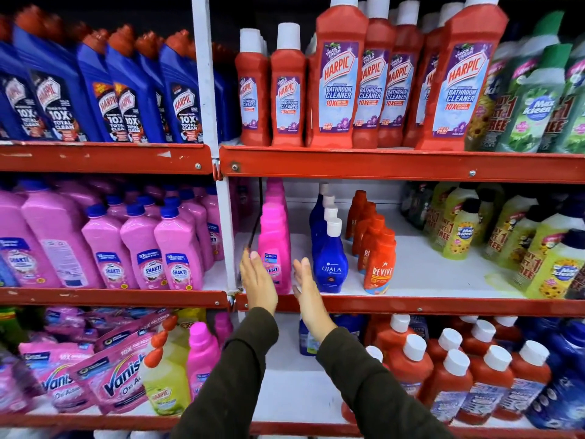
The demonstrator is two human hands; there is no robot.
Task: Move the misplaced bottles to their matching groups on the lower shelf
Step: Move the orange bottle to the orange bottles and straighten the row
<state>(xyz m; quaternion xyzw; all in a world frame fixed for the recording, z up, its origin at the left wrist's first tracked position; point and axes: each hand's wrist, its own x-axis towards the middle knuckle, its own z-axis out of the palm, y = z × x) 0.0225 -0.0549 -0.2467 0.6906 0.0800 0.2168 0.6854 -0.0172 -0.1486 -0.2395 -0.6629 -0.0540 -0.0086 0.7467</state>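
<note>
On the middle shelf (pixel 411 304) a row of pink Vanish bottles (pixel 274 245) runs front to back, with a row of blue Ujala bottles (pixel 329 258) and a row of orange Revive bottles (pixel 378 264) to its right. My left hand (pixel 258 280) is flat and open just left of the front pink bottle, overlapping its lower label. Flat and open as well, my right hand (pixel 308 286) is in the gap between that bottle and the front Ujala bottle. Neither hand grips anything.
Pink Shakti bottles (pixel 142 248) fill the left bay; yellow-green Max Kleen bottles (pixel 506 242) stand far right. A white upright post (pixel 226 232) divides the bays. Above are blue and red Harpic bottles (pixel 338 77). Below sit Vanish pouches (pixel 104 375), a pink bottle (pixel 202 356) and white-capped red bottles (pixel 459 369).
</note>
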